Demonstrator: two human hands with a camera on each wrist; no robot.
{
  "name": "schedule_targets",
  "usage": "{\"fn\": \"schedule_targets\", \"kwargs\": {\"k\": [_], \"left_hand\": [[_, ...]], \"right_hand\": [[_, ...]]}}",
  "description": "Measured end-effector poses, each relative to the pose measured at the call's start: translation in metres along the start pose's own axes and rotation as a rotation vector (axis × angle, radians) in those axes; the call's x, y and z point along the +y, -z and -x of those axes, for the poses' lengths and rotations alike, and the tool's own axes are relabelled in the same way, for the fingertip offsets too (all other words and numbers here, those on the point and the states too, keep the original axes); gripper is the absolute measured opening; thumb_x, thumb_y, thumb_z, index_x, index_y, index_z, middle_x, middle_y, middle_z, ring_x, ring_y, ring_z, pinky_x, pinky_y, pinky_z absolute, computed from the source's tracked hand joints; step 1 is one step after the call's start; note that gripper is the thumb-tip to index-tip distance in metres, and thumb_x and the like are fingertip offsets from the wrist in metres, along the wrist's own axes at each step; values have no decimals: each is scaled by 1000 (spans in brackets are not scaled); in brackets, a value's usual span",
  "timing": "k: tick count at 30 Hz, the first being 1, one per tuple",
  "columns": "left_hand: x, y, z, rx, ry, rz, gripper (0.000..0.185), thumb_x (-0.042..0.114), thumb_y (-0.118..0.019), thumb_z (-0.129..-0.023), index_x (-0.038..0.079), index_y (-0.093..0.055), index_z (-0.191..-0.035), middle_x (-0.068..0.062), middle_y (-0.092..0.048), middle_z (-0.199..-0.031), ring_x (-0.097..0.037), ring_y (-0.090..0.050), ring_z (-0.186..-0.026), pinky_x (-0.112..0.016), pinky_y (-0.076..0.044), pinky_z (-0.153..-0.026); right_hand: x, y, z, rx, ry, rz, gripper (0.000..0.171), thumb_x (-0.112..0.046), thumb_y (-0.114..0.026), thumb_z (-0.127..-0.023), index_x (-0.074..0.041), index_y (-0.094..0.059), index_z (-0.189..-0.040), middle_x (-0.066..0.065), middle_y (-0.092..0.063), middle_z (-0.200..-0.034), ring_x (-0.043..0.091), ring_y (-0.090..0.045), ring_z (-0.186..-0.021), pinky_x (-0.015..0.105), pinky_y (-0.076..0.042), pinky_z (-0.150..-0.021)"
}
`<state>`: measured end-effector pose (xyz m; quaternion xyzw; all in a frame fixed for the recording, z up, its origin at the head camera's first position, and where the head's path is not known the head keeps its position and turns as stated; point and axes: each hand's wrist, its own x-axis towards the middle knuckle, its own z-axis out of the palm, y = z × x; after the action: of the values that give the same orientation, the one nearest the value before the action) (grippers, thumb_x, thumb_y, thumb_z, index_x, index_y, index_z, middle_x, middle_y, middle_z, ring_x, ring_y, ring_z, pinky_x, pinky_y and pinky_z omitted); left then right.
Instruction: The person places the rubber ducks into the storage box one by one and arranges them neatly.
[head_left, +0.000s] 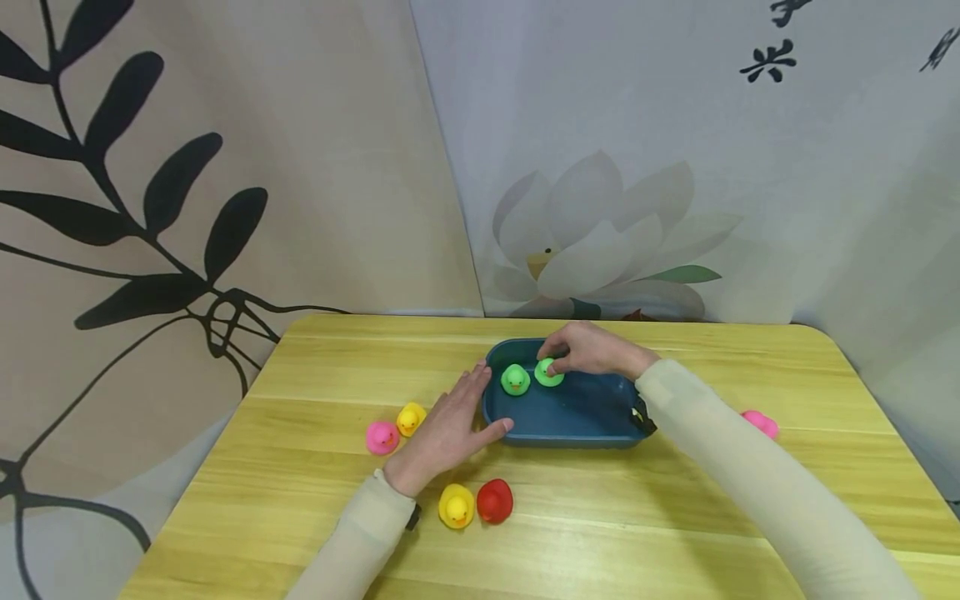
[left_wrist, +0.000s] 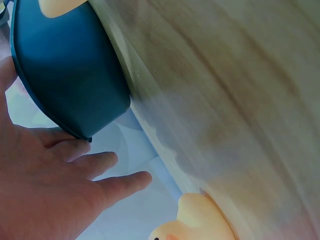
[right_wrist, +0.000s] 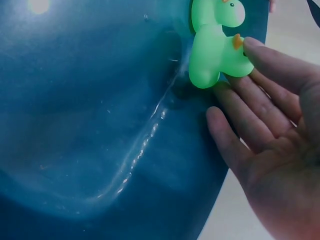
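Duck (head_left: pixel 551 378), green, pinched by right hand (head_left: pixel 594 348) in basin (head_left: pixel 573 412), left hand (head_left: pixel 447 429) spread against rim (head_left: pixel 562 442)

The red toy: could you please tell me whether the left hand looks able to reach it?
Probably yes: the left hand merely touches the tray, and bare tabletop lies between the tray and the red toy; only a yellow duck sits close beside it.

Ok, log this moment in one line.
right hand: pinches green duck inside blue tray | left hand: touches tray's left rim | other green duck: in tray
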<state>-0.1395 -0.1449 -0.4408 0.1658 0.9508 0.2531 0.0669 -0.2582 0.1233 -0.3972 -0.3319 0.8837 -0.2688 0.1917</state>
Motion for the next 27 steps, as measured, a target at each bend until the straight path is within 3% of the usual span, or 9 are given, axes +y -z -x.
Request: {"fn": "schedule_targets", "kwargs": {"k": [12,27], "left_hand": [[1,0,0,-2,-13,9,95,66,-56,-98,12,-20,-167,-2,-13,-174,-30,-18,-158,-59,-24,-123],[1,0,1,3,-13,11,95,68,-56,-98,13,-20,-167,-2,-13,-174,-29,-18,-158,-58,-23,-123]], "right_hand": [[3,-6,-6,-6,50,-13,28,-12,-76,-95,-2,-75,-121,7,-75,-118,25,-70,-111,43,-57,-95],[3,-7,-5,-40,-12,-42,33,-12,-75,-96,-3,-72,-127,8,-73,-124,26,-68,-117,43,-56,-98]]}}
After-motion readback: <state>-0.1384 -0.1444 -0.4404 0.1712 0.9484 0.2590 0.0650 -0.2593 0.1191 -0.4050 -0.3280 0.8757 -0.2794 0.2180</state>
